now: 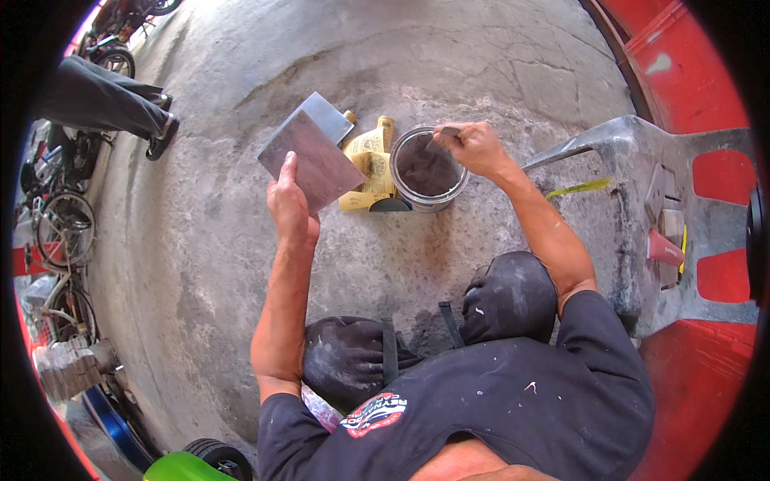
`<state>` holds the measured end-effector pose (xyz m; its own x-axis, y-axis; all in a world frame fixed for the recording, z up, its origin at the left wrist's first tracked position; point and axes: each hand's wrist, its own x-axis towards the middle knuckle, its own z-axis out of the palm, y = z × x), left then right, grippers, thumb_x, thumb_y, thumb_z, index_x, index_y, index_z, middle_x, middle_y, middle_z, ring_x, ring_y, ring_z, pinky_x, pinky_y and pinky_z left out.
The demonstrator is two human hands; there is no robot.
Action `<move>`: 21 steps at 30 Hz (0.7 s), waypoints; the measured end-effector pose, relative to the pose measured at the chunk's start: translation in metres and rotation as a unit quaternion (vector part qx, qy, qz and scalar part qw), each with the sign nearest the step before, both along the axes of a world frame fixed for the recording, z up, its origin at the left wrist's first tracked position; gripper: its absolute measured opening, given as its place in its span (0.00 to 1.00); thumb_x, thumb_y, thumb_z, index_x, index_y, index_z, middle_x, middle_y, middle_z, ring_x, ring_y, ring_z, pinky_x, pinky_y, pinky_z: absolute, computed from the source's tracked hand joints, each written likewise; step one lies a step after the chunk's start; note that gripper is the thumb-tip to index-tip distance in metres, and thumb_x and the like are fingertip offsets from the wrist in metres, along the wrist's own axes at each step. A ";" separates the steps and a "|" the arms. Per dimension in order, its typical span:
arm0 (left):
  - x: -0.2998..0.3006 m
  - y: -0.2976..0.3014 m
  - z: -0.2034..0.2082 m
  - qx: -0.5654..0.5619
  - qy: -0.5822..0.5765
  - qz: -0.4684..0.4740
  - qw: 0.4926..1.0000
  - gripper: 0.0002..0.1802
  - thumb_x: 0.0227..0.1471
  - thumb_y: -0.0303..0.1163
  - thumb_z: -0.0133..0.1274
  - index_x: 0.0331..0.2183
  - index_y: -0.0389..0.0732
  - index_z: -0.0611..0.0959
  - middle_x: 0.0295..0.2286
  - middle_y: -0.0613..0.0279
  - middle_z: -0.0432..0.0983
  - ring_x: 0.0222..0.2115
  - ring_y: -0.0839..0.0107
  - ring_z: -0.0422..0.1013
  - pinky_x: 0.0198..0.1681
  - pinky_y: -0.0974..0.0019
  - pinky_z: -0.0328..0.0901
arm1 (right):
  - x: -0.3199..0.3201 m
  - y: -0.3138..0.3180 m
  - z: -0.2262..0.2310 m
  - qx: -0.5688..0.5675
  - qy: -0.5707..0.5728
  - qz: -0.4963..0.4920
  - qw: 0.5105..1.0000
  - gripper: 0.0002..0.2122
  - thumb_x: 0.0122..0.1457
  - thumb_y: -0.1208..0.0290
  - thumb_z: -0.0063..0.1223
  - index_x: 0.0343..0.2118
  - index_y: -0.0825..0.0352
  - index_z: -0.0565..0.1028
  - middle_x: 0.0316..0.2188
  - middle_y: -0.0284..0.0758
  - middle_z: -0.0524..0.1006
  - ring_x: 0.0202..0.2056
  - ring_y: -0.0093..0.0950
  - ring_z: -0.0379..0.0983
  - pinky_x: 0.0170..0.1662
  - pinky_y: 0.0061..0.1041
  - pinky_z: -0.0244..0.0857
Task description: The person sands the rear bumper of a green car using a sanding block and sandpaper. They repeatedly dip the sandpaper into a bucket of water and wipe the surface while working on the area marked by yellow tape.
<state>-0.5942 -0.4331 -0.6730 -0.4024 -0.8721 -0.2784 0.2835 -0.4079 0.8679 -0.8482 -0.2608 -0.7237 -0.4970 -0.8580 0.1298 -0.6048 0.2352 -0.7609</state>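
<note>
My left hand (293, 204) grips a flat square board (313, 160) smeared grey-brown, thumb on top and the other fingers hidden beneath. Behind the board shows a pale blue-grey flat panel (321, 115); whether the two are joined I cannot tell. My right hand (475, 150) is closed around a scraper (441, 143), held over the right side of an open round can (433, 202). Inside the can is dark grey paste (429, 170). Yellow printed sheets (370, 170), partly rolled, lie between the board and the can.
A worn grey plastic chair (634, 144) stands at the right, with a red scraper-like tool (664, 248) and other items on it. Red panels (682, 64) lie beyond. Another person's legs (112, 96) are at upper left, near motorcycles and bicycles (66, 228). A tyre (216, 458) sits lower left.
</note>
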 end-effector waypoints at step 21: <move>-0.006 0.007 0.003 -0.011 -0.011 0.021 1.000 0.18 0.57 0.36 0.53 0.44 0.33 0.75 0.41 0.55 0.76 0.42 0.64 0.73 0.47 0.57 0.70 | -0.025 -0.014 -0.045 0.156 0.025 -0.136 0.978 0.17 0.59 0.55 0.51 0.30 0.66 0.81 0.27 0.50 0.78 0.33 0.47 0.77 0.38 0.40 0.69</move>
<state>-0.5998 -0.4264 -0.6700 -0.3589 -0.8942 -0.2677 0.2812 -0.3770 0.8825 -0.8733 -0.2747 -0.7683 -0.7126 -0.6963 -0.0860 -0.5224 0.6084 -0.5975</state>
